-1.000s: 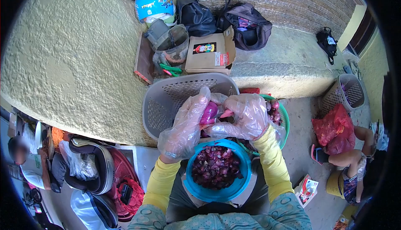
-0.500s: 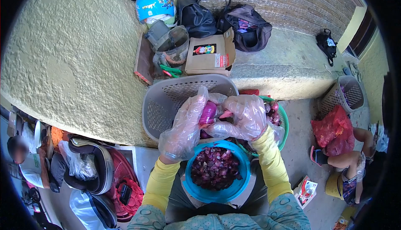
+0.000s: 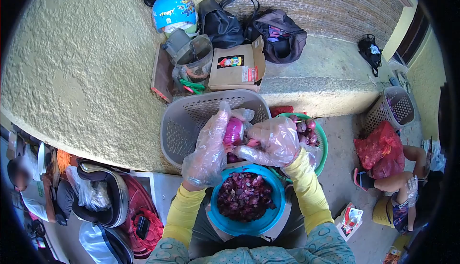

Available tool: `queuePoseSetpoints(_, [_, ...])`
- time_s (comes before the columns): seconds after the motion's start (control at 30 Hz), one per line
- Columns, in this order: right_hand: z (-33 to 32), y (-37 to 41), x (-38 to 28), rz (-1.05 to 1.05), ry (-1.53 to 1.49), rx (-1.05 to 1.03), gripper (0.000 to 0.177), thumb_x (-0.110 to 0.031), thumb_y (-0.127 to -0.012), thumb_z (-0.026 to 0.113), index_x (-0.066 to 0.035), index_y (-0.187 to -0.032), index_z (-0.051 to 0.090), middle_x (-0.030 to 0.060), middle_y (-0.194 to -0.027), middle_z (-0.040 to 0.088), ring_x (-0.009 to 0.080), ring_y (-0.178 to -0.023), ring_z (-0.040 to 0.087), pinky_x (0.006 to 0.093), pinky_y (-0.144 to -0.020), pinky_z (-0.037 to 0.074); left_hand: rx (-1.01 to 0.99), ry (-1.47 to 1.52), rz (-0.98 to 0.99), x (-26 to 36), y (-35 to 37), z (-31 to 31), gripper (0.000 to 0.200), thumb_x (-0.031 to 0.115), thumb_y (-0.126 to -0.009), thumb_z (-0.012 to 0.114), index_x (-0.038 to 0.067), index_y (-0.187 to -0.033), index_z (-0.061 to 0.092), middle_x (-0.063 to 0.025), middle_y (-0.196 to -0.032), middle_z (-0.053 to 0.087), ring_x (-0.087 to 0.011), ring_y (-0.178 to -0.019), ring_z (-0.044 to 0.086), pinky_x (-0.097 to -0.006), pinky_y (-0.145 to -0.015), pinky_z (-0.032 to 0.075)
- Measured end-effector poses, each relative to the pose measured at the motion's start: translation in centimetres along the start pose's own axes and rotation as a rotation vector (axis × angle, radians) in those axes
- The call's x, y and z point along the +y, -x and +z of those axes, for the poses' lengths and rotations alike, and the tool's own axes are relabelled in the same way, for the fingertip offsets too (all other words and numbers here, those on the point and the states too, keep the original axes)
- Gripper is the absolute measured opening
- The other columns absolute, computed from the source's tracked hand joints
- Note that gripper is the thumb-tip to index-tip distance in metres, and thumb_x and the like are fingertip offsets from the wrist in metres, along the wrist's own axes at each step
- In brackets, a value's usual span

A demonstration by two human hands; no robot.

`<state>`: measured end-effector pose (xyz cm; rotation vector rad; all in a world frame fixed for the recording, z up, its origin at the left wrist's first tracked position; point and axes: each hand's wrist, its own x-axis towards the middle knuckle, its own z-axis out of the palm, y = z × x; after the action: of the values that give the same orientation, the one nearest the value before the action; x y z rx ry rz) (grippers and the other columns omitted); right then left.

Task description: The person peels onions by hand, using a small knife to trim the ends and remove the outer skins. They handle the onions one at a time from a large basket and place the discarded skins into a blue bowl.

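My left hand, in a clear plastic glove, is closed around a shiny red onion. Just right of it, my right hand, gloved likewise, pinches a small pink thing whose kind I cannot tell. Both hands are over the near rim of a grey perforated basket, where more onions partly show beneath them. Below, between my knees, a blue basin holds a heap of dark purple onion skins.
A green basket of red onions stands at my right. Ahead on the ledge sit a cardboard box, bags and helmets. Another person's leg is at far right, near a red mesh sack; someone else is at far left.
The onion in my left hand has turned and shows a paler patch. My right hand has shifted slightly left and down with the pink thing. The view has tilted a little.
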<state>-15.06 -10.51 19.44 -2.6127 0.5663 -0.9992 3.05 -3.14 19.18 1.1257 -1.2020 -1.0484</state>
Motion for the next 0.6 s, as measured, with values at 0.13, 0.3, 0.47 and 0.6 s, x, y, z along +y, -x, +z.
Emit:
queuePoseSetpoints(0.13, [0.1,0.2,0.1,-0.027,0.016,-0.044,0.041,-0.053,-0.085,0.076,-0.014,-0.072,0.069,0.0098,-0.062,0.064,0.0332,-0.058,0.067,0.0455,-0.055,0.052,0.054,0.217,-0.147,-0.5,-0.4,0.0,0.049,0.046,-0.114,0.036,0.003,-0.119,0.061,-0.0131,-0.108,0.070,-0.0165,-0.092,0.070,-0.0311,-0.083,0.059])
queuePoseSetpoints(0.3, [-0.4,0.3,0.0,-0.045,0.018,-0.143,0.042,-0.055,-0.087,0.074,-0.014,-0.076,0.072,0.0112,-0.061,0.064,0.0344,-0.058,0.067,0.0467,-0.055,0.052,0.014,0.312,-0.352,1.1,-0.5,0.0,0.050,0.051,-0.111,0.042,0.006,-0.117,0.065,-0.0062,-0.099,0.068,-0.0095,-0.077,0.065,-0.0256,-0.064,0.054])
queuePoseSetpoints(0.47, [-0.7,0.4,-1.1,0.013,0.038,-0.351,0.049,-0.062,-0.087,0.073,-0.013,-0.079,0.075,0.0089,-0.064,0.067,0.0331,-0.061,0.068,0.0450,-0.057,0.052,0.073,0.348,-0.308,-0.1,-0.9,-0.1,0.057,0.055,-0.111,0.039,0.004,-0.109,0.064,-0.0090,-0.092,0.068,-0.0136,-0.067,0.064,-0.0279,-0.061,0.053])
queuePoseSetpoints(0.6, [-1.1,0.6,-1.7,0.001,0.062,-0.358,0.054,-0.066,-0.083,0.074,-0.013,-0.077,0.074,0.0098,-0.065,0.068,0.0346,-0.061,0.068,0.0450,-0.057,0.051,0.073,0.411,-0.288,-0.2,-1.1,-0.1,0.057,0.055,-0.111,0.039,0.003,-0.108,0.064,-0.0090,-0.092,0.068,-0.0151,-0.074,0.066,-0.0303,-0.066,0.055])
